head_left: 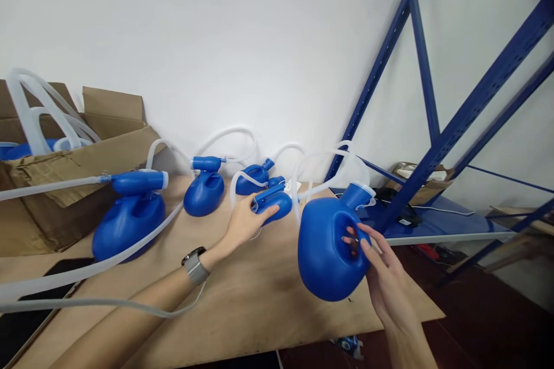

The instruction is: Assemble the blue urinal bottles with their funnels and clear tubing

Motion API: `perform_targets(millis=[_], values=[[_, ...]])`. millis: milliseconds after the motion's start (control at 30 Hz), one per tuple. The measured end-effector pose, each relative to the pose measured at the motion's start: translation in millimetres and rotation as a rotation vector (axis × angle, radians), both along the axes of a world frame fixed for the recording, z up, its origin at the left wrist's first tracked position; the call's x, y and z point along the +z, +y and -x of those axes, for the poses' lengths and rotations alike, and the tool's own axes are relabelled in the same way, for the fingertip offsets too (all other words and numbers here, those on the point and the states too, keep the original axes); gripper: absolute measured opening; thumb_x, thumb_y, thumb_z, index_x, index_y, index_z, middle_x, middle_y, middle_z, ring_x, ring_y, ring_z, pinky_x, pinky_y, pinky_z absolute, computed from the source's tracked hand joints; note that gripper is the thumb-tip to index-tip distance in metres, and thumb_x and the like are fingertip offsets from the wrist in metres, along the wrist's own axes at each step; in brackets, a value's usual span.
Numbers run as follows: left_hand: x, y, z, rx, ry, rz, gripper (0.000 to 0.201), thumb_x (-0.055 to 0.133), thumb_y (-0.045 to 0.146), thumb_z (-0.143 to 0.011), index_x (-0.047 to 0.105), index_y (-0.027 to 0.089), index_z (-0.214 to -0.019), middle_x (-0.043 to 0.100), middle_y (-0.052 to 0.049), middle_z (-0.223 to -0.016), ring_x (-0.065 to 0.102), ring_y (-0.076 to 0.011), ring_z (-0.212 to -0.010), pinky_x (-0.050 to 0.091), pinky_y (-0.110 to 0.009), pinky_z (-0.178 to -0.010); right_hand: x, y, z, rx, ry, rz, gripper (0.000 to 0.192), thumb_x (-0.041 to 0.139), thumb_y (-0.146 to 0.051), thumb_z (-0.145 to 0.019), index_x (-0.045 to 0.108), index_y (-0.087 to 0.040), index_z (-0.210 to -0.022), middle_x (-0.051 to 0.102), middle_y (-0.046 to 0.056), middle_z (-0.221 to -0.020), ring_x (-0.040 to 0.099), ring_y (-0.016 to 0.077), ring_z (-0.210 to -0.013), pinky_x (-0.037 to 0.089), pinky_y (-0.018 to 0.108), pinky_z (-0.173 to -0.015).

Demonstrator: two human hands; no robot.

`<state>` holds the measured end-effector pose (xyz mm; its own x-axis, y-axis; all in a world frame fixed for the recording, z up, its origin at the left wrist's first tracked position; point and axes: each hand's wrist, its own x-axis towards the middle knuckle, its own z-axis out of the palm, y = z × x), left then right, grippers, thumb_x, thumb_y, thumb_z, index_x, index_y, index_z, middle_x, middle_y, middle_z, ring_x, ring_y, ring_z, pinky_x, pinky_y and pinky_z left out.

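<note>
My right hand (385,268) holds a large blue plastic bottle (329,248) by its handle hole, lifted just above the wooden table (259,305); a clear tube (322,164) runs from its neck. My left hand (244,222), with a watch on the wrist, reaches forward and rests its fingers on a smaller blue bottle (274,203) lying on the table. Its grip looks loose.
Three more blue bottles with tubes (130,213) (204,190) (255,177) stand on the table. An open cardboard box (64,167) holding tubing sits at the left. A blue metal shelf frame (437,138) rises at the right. A dark phone (64,268) lies near the left edge.
</note>
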<state>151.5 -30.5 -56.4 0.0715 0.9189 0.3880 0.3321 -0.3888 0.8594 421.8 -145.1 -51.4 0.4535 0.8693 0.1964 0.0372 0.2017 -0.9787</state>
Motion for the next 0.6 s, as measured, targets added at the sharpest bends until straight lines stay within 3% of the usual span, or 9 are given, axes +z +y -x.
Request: perform_targets(millis=[133,267,400,500,600], values=[[-18.5,11.1,-13.0,0.020,-0.150,0.120,0.044,0.068,0.052,-0.091,0.071,0.018,-0.120,0.077,-0.010,-0.118,0.071,-0.0292,-0.111,0.056,-0.041,-0.097,-6.2,-8.2,-12.3,0.030,-0.156,0.102,0.064,0.081,-0.068,-0.073,0.072,-0.028,-0.122,0.069,0.011,-0.136,0.069,0.0340,-0.119,0.057,0.043,-0.103],[-28.7,6.4,-32.9,0.013,-0.098,0.060,0.047,0.075,0.049,-0.087,0.069,0.020,-0.123,0.076,-0.011,-0.119,0.068,-0.0317,-0.113,0.052,-0.046,-0.101,-23.5,-7.4,-19.3,0.087,-0.186,0.204,0.076,0.079,-0.069,-0.073,0.066,-0.027,-0.136,0.069,0.011,-0.135,0.065,0.0348,-0.126,0.057,0.043,-0.105],[-32.5,-13.2,-68.5,-0.121,-0.093,0.001,0.042,0.067,0.043,-0.093,0.063,0.021,-0.128,0.073,-0.010,-0.122,0.068,-0.0284,-0.113,0.052,-0.045,-0.101,-46.1,2.6,-7.9,0.108,-0.222,0.202,0.084,0.074,-0.068,-0.078,0.054,-0.028,-0.148,0.063,0.011,-0.143,0.058,0.0336,-0.136,0.053,0.045,-0.110],[-34.9,-37.0,-93.1,-0.212,-0.046,-0.027,0.031,0.060,0.037,-0.098,0.063,0.020,-0.124,0.070,-0.010,-0.125,0.065,-0.0276,-0.119,0.051,-0.046,-0.105,-60.8,14.1,1.8,0.099,-0.246,0.185,0.093,0.070,-0.069,-0.081,0.037,-0.031,-0.159,0.052,0.010,-0.155,0.051,0.0315,-0.143,0.046,0.047,-0.117],[-41.8,-57.8,-105.1,-0.290,0.085,-0.082,0.042,0.055,0.036,-0.099,0.054,0.019,-0.138,0.062,-0.014,-0.139,0.058,-0.0297,-0.132,0.048,-0.050,-0.112,-76.3,24.9,1.0,0.071,-0.256,0.133,0.102,0.069,-0.068,-0.082,0.022,-0.030,-0.164,0.039,0.011,-0.164,0.042,0.0302,-0.150,0.041,0.048,-0.121]])
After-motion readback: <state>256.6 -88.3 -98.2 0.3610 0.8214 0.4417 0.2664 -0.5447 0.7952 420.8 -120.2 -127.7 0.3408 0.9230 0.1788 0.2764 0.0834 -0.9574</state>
